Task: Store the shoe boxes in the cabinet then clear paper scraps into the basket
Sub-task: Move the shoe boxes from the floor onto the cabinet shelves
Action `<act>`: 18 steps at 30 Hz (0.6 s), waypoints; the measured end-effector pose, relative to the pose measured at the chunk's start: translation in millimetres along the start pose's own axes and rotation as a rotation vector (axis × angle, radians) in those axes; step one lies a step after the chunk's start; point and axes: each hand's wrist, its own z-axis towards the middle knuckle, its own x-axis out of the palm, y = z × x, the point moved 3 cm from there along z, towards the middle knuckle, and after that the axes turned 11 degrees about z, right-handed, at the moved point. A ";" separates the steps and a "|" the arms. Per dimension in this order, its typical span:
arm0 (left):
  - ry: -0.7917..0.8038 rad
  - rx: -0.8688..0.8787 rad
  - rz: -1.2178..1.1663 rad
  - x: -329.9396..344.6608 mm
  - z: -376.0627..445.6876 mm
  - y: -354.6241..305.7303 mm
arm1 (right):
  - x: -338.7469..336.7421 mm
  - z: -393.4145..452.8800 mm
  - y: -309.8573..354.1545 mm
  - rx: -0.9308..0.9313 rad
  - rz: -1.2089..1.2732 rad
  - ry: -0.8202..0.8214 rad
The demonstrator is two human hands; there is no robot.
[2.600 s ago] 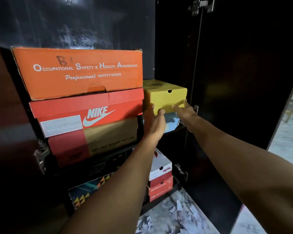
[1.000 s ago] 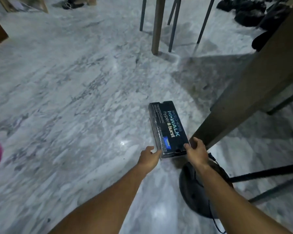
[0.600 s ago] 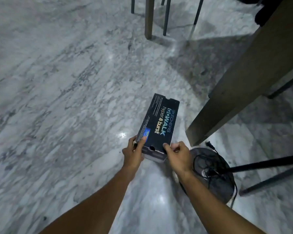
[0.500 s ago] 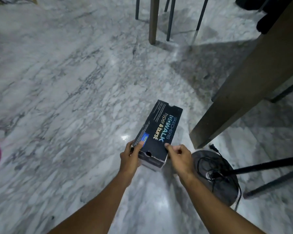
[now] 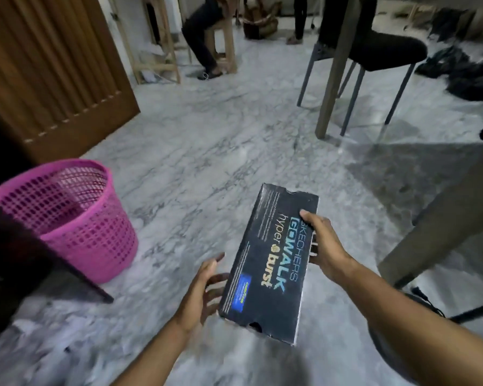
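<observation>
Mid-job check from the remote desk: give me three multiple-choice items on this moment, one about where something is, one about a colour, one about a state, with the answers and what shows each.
1. Where does the basket stand relative to the black shoe box?
A. To its left, on the floor
B. Directly under it
C. On the chair

2. What colour is the basket?
A. Green
B. Pink
C. White

3. How is the black shoe box held?
A. Resting flat on the floor, untouched
B. Lifted off the floor, the right hand gripping its right edge, the left hand open at its left side
C. Tucked under one arm

Answers:
1. A, the basket sits on the marble floor at the left of the view, apart from the box.
2. B, its mesh wall is bright pink.
3. B, the right thumb lies over the lid, and the left fingers are spread beside the box.
</observation>
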 end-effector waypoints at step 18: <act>-0.623 0.593 -0.084 -267.1 -251.9 -137.9 | 393.7 -228.2 70.2 -0.148 -0.211 0.977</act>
